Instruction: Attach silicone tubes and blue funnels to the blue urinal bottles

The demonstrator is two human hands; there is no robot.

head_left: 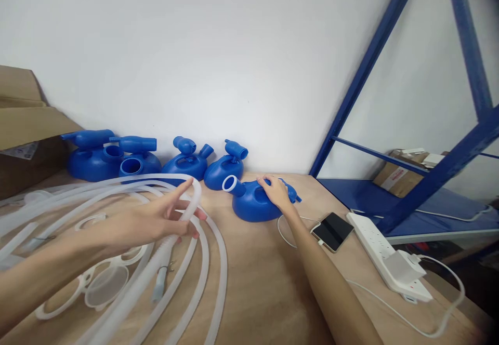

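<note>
My right hand [276, 191] is wrapped over the handle of a blue plastic urinal bottle [253, 207], which stands on the table. Its neck points left and carries a white ring [229, 183] at the mouth. My left hand [171, 215] has its fingers curled round a translucent white hose [192, 202], with the index finger stretched along it. More looped hoses [221, 262] lie beneath and beside this hand. Near my left wrist are a clear round lid [106, 286] with ring straps and a grey hose end [159, 282] with a small metal clip.
Several blue bottles [187, 166] line the wall, with blue connector pieces [141, 144] on top. An open cardboard box [35, 127] stands at left. To the right are a plugged-in phone [333, 231], a white power strip [374, 246], its cable and a blue metal shelf [358, 75].
</note>
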